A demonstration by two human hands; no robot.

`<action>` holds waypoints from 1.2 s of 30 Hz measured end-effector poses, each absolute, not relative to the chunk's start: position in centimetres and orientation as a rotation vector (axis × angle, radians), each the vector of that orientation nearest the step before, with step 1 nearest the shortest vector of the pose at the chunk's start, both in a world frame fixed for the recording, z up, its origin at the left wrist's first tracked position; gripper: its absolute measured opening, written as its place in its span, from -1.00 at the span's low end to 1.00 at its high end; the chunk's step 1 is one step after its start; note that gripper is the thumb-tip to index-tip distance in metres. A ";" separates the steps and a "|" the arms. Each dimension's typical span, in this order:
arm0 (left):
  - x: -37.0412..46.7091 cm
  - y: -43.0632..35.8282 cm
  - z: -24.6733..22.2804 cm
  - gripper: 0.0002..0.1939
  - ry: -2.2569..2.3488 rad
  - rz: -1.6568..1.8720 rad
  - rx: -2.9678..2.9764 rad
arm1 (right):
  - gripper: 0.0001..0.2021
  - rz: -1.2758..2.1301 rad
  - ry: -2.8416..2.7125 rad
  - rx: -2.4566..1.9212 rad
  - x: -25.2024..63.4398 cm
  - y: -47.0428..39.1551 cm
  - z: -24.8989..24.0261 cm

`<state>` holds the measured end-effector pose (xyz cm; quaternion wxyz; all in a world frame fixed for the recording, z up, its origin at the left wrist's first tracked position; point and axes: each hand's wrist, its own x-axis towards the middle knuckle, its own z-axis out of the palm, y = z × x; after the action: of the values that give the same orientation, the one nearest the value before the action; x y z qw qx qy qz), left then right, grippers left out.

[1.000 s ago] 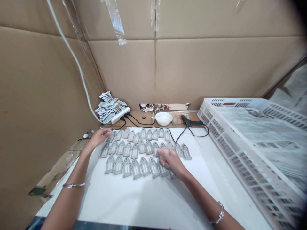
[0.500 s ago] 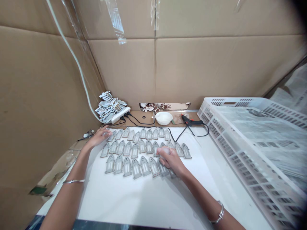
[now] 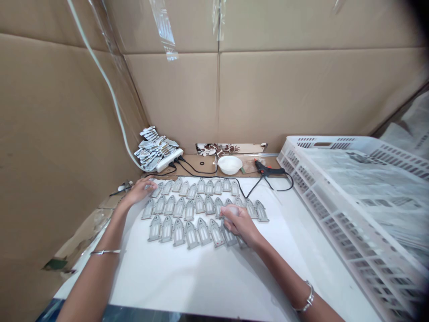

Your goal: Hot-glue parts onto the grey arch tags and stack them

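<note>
Grey pointed-arch pieces (image 3: 202,231) with pale slotted middles lie in three rows on the white tabletop (image 3: 161,277). My left hand (image 3: 141,190) rests at the left end of the back row, its fingers stretched toward the end arch piece (image 3: 157,190) and seeming to touch its edge. Over the right part of the middle and front rows, my right hand (image 3: 241,222) is closed, fingers curled. A whitish, translucent thing (image 3: 233,208) shows at its top; its kind is unclear. Some arch pieces under this hand are partly hidden.
Behind the rows stand a white bowl (image 3: 229,165) and a glue gun (image 3: 269,169) with its black cord. A power strip (image 3: 170,160) sits beside a heap of white pieces (image 3: 154,149). On the right is a white plastic crate (image 3: 321,210). Cardboard walls (image 3: 284,94) enclose the table.
The whole view has shifted slightly. Both hands keep nearly the same places over the arch pieces, and no piece has visibly moved.
</note>
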<state>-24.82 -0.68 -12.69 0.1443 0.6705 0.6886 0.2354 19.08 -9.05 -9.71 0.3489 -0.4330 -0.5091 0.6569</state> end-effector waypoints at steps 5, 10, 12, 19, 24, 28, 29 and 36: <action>-24.7 -0.6 -12.8 -0.30 1.967 0.686 1.960 | -0.63 1.698 -1.324 -1.126 19.1 -9.1 -9.7; -24.6 -0.6 -12.7 -0.34 1.884 0.750 2.009 | -0.64 1.704 -1.317 -1.118 19.1 -9.1 -9.6; -24.6 -0.7 -12.5 -0.40 1.856 0.753 2.025 | -0.65 1.710 -1.317 -1.115 19.1 -9.1 -9.6; -23.5 -1.2 -11.7 -0.49 1.958 0.696 1.995 | -0.67 1.696 -1.319 -1.146 19.1 -9.1 -9.4; -22.9 -1.4 -11.1 -0.56 1.931 0.691 2.003 | -0.65 1.687 -1.317 -1.152 19.1 -9.1 -9.4; -19.0 -2.1 -9.7 -0.54 1.943 0.859 1.983 | -0.61 1.703 -1.303 -1.102 19.0 -9.0 -9.7; -17.2 -2.6 -9.2 -0.55 1.908 0.928 1.973 | -0.60 1.715 -1.296 -1.086 18.9 -8.9 -9.8; -3.7 -7.5 -7.4 -0.66 1.172 0.872 1.807 | -0.56 1.837 -1.345 -0.980 18.5 -9.1 -9.7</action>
<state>-3.71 -7.52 -7.43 0.3976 0.7135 0.4628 0.3444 18.49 -9.08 -9.73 0.3255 -0.3738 -0.5132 0.7007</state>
